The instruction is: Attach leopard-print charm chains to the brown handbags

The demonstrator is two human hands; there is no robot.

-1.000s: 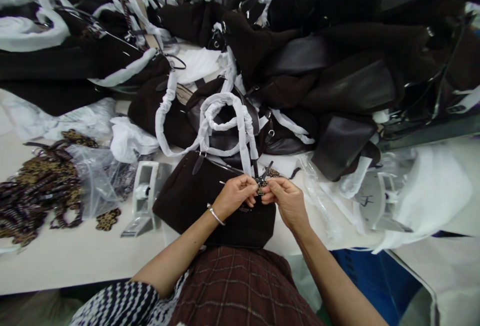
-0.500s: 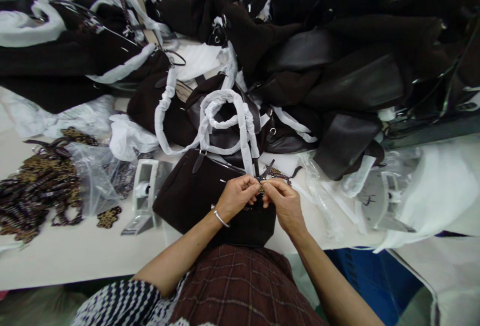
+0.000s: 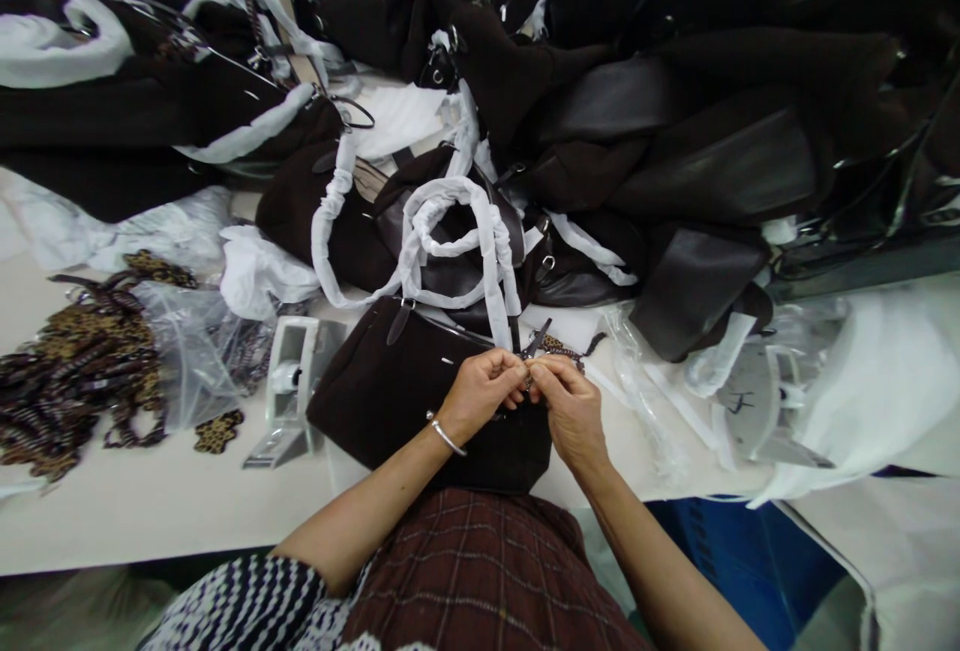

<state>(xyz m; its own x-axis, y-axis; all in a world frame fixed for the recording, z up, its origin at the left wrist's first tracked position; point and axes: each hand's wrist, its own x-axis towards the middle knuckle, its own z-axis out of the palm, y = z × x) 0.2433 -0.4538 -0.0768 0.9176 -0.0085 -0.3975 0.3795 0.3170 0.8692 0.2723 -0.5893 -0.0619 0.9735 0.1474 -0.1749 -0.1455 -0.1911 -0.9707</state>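
A dark brown handbag (image 3: pixel 375 391) lies at the table's front edge, against the apron. Its handles (image 3: pixel 450 193) are wrapped in white tissue and coil above it. Over the bag's right part, my left hand (image 3: pixel 480 391) and my right hand (image 3: pixel 568 401) meet fingertip to fingertip. Both are closed in a pinch on something small at the bag's upper right, mostly hidden by the fingers. Just beyond them lies a leopard-print charm with a braided cord (image 3: pixel 559 346), partly covered by a dark strap end.
Leopard-print charms with braided cords (image 3: pixel 82 371) are heaped at left, beside a clear plastic bag (image 3: pixel 187 351). A grey tape dispenser (image 3: pixel 289 381) stands left of the handbag, another dispenser (image 3: pixel 772 401) at right among plastic. More dark bags (image 3: pixel 705 151) pile across the back.
My hands stay together at the same place on the bag, with only slight finger and wrist movement. The left wrist and its bracelet have shifted a little to the right.
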